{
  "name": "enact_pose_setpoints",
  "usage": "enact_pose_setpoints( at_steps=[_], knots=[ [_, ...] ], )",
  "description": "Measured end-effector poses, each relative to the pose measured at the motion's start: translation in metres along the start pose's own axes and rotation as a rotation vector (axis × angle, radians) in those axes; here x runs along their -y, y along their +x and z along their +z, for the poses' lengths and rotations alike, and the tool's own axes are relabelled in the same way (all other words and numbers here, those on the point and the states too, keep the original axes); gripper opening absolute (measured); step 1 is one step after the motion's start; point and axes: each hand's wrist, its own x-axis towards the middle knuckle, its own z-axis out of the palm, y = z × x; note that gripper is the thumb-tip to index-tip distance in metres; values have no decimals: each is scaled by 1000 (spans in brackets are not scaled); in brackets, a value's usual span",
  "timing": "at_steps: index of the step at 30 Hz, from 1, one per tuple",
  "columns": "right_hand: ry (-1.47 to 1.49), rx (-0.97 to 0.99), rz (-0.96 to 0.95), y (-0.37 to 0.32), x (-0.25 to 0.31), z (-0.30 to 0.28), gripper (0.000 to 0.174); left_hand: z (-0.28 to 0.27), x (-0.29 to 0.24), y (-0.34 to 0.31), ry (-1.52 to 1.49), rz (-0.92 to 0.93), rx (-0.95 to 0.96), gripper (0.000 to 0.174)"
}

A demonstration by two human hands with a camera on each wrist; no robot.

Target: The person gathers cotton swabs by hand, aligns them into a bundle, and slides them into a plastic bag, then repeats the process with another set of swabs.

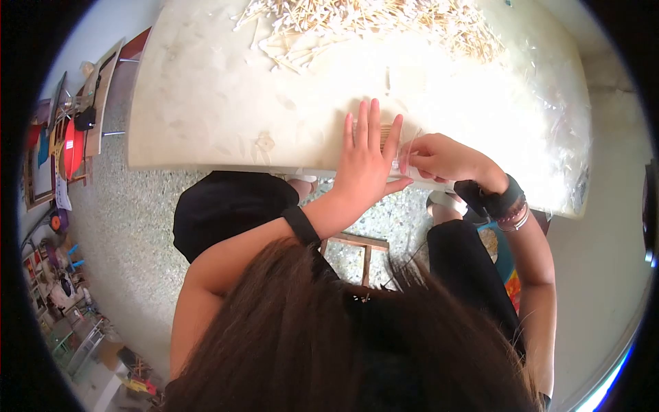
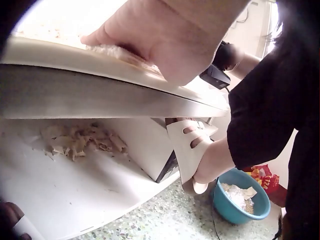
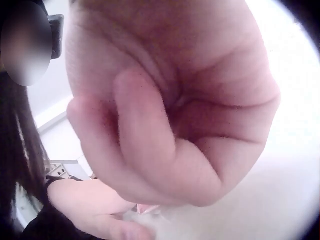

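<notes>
Near the table's front edge, my left hand (image 1: 367, 154) lies with its fingers straight and spread over a small row of cotton swabs (image 1: 386, 134). White swab tips (image 2: 112, 51) show beneath that hand in the left wrist view. Just right of it, my right hand (image 1: 449, 159) pinches the edge of a clear plastic bag (image 1: 409, 149) by the swabs. The right wrist view shows the curled fingers (image 3: 150, 145) close up, with the pinch itself hidden. A bit of the bag with red print (image 3: 147, 207) appears below them, beside the left hand.
A large heap of loose cotton swabs (image 1: 384, 24) covers the table's far side. Clear plastic bags (image 1: 559, 130) lie along its right edge. Under the tabletop, a white shelf (image 2: 75, 195) bears scraps. A blue basin (image 2: 235, 200) and a wooden stool (image 1: 367, 250) stand on the floor.
</notes>
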Motion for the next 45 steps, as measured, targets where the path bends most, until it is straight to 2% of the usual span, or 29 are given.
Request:
enact_pose_setpoints(
  at_steps=[5,8,9,11,13,15,17,18,19,20,22,26,28,32,34,35,38,40,41,43,45],
  knots=[
    [105,-74,68,-20,3,-17,25,-1,-7,0,-118,5,-52,95],
    [-60,-439,43,-35,-1,-19,20,-1,-23,0,-52,140,-27,86],
    [-66,-439,41,-37,1,-17,20,-1,-25,-1,-52,136,-32,86],
    [-107,-676,-104,-40,4,-13,17,0,-27,-1,-13,137,0,78],
    [-133,-677,-110,-38,8,-11,15,5,-28,2,25,128,-5,73],
    [-182,-700,-215,-34,9,-8,19,8,-29,4,65,126,-12,69],
    [-251,-683,-199,-29,11,-6,24,11,-30,6,123,140,-46,60],
    [-389,-741,-364,-25,9,-3,26,12,-29,8,215,181,-102,52],
    [-528,-793,-529,-24,10,1,27,13,-28,9,217,181,-111,52],
    [-463,-725,-440,-27,13,5,29,14,-29,10,156,226,-107,49],
    [-433,-720,-428,-25,17,8,30,17,-28,15,83,293,-158,41],
    [-469,-761,-430,-17,12,-3,31,23,-26,25,69,248,-159,43],
    [-488,-786,-435,-14,10,-10,32,19,-25,25,67,257,-178,38],
    [-535,-801,-401,-8,9,-21,35,22,-25,19,47,215,-180,46],
    [-735,-810,-386,-3,3,-28,45,20,-20,15,42,139,-157,48],
    [-741,-815,-389,-1,2,-28,45,20,-14,14,44,140,-164,48],
    [-854,-726,-357,8,-5,-28,64,3,8,12,64,54,-89,52],
    [-878,-726,-342,12,-6,-24,65,-13,26,17,194,-62,-123,53],
    [-899,-725,-327,13,-6,-21,66,-19,35,20,193,-60,-119,53],
    [-910,-725,-299,12,-7,-16,68,-26,46,22,358,-253,-101,55],
    [-927,-723,-275,11,-7,-14,69,-23,44,24,316,-247,-118,55]
  ],
)
